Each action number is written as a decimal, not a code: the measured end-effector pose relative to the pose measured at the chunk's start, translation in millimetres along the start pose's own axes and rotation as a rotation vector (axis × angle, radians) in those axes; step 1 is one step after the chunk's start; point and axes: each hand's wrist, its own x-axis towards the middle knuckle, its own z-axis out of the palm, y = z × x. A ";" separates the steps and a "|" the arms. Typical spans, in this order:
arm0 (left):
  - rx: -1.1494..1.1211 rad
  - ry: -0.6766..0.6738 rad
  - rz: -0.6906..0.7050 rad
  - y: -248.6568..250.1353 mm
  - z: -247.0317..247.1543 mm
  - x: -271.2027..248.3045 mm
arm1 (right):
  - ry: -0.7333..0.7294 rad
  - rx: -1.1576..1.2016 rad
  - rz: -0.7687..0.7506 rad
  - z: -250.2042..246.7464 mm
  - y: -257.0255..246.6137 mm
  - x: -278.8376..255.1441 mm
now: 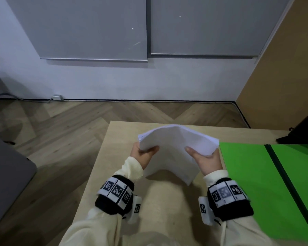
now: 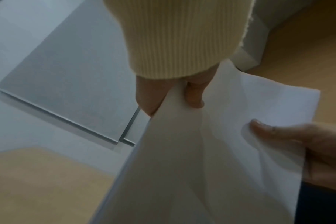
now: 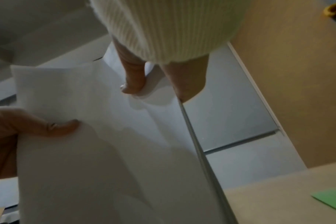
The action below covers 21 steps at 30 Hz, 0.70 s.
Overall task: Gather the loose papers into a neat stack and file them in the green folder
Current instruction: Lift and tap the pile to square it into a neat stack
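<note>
Only the head view shows the green folder (image 1: pixel 252 183) beside the papers (image 1: pixel 174 150).

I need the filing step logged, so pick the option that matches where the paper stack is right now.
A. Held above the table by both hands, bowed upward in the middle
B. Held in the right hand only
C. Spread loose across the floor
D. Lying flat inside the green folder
A: the paper stack arches between the left hand and the right hand, each gripping a side edge, while the green folder lies on the table beside it.
</note>
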 end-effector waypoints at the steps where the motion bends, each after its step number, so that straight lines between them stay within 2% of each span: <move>1: -0.002 0.018 -0.012 0.3 0.9 0.3 | 0.027 0.007 0.015 0.5 0.8 1.9; 5: -0.053 0.010 0.001 5.3 1.4 0.5 | 0.078 0.072 0.020 -2.5 -0.6 5.9; 8: 0.008 0.027 -0.133 -21.3 3.4 10.6 | 0.049 -0.005 0.105 2.4 19.9 10.9; 13: 0.240 0.072 -0.366 -79.0 7.9 21.3 | 0.035 -0.134 0.222 9.0 63.7 17.1; 16: 0.305 0.054 -0.372 -86.8 8.4 24.1 | 0.085 -0.108 0.231 6.6 63.5 19.2; 21: 0.210 0.083 -0.264 -80.6 4.4 26.0 | 0.057 -0.009 0.190 3.9 52.4 16.9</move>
